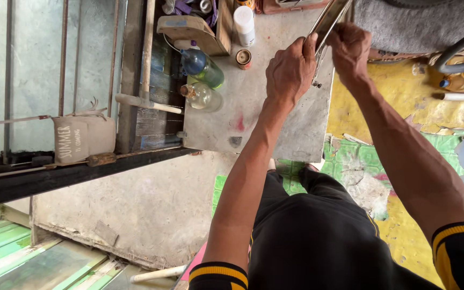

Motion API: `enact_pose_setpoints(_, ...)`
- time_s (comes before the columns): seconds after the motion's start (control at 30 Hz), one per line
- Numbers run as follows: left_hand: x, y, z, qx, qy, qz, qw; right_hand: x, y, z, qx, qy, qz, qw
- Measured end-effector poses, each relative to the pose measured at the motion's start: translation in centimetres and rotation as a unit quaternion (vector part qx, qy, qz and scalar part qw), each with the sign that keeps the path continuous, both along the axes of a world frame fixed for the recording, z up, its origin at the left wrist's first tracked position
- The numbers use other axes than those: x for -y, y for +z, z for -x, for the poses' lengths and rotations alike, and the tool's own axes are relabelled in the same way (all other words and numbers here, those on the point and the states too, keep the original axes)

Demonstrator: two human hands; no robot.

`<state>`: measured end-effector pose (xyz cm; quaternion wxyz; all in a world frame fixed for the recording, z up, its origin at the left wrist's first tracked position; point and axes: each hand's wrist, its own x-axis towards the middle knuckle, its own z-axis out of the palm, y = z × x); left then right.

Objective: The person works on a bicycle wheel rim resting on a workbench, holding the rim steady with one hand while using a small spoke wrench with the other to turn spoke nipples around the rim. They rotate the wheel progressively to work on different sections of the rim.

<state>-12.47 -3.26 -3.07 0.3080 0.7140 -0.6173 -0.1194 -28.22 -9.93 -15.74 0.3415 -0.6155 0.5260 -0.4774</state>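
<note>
My surface (275, 115) is a grey, worn slab with a reddish smear near its middle and a dark patch toward its near edge. At its ten o'clock corner a clear bottle with a blue top and green base (202, 67) lies tipped, and just beside it, nearer me, a clear rounded bottle (202, 96) with a brown stopper. At twelve o'clock a white cylindrical container (244, 25) stands upright, with a small rusty tin (243, 58) just beside it toward me. A tan box (191, 29) sits at eleven o'clock, at the far corner
</note>
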Motion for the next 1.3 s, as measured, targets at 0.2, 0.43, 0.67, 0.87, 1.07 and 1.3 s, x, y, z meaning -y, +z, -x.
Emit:
enact_pose_setpoints(0.2, 0.0, 1.9, -1.2, -0.063, -0.04, -0.089, 0.993, -3.4, -1.5, -0.4, -0.142, -0.005, 0.051, 0.989)
enact_pose_setpoints(0.43, 0.2, 2.8, -3.0, -0.081, -0.078, -0.086, 0.99, -4.5, 1.0, -1.8, -0.018, -0.004, -0.047, 0.999)
enact_pose_setpoints(0.67, 0.6, 2.2, -4.0, -0.067, -0.111, -0.092, 0.987, -2.5, 2.2, -2.2, -0.027, -0.052, -0.033, 0.998)
enact_pose_setpoints(0.87, 1.0, 2.2, -4.8, -0.076, -0.128, -0.112, 0.982, -5.3, -0.5, -2.3, -0.087, -0.035, -0.047, 0.994)
enact_pose_setpoints(1.07, 1.2, 2.3, -4.7, -0.07, -0.113, -0.114, 0.984, -1.3, 2.1, -2.2, -0.019, -0.026, -0.049, 0.998)
enact_pose_setpoints(1.3, 1.0, 2.3, -5.1, -0.063, -0.101, -0.092, 0.989, -3.9, 1.5, -2.0, -0.126, 0.0, 0.05, 0.991)
